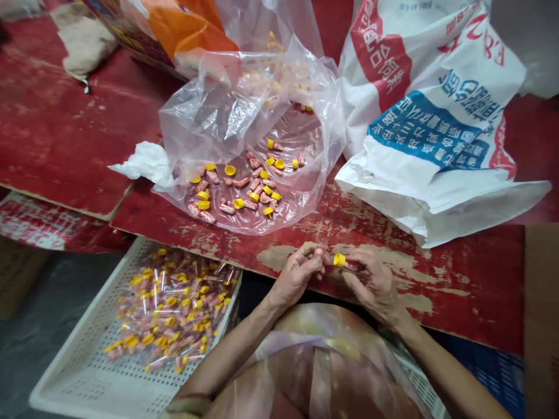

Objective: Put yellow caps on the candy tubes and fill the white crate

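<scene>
Near the table's front edge, my left hand (302,269) is closed around a small pink piece (318,252), pinched between thumb and fingers. Just to its right, my right hand (374,284) grips a small tube with a yellow cap (339,259), the cap pointing toward my left hand. The two hands are slightly apart. Beyond them lies a clear plastic bag (301,203), spread open, with several pink pieces and yellow caps on it.
A white perforated basket (78,343) at the lower left holds many yellow-capped tubes. A white printed sack (393,169) stands at the right on the red table (471,279). Crumpled white tissue (146,163) and an orange bag (187,29) lie left of centre.
</scene>
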Motion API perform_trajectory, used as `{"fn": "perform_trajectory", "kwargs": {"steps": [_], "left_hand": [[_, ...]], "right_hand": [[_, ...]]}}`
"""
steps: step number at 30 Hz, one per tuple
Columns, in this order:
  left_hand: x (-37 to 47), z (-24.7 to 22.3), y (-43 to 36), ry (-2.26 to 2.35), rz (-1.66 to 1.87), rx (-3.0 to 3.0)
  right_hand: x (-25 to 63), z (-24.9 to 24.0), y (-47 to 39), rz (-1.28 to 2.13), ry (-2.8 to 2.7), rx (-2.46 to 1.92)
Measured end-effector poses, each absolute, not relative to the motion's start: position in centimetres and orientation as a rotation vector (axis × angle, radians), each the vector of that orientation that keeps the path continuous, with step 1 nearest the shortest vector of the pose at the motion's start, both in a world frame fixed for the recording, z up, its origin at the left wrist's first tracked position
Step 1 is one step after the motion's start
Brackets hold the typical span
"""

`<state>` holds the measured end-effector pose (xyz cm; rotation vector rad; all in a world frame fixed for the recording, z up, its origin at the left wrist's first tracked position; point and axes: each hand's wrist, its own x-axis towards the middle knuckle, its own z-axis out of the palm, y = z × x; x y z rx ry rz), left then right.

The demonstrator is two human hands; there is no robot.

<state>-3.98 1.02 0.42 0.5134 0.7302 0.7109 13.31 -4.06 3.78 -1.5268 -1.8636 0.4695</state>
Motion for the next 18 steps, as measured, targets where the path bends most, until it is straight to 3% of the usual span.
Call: {"fn": "perform_trajectory", "kwargs": {"steps": [10, 18], "left_hand": [[-3.0, 1.3, -0.4, 0.77, 0.699, 0.486], [-2.6, 1.2, -0.4, 0.775, 0.7, 0.541]], "right_hand": [[13.3, 3.1, -5.1, 0.28, -1.984, -1.392], [13.1, 2.9, -5.8, 0.417, -1.912, -1.441]]}}
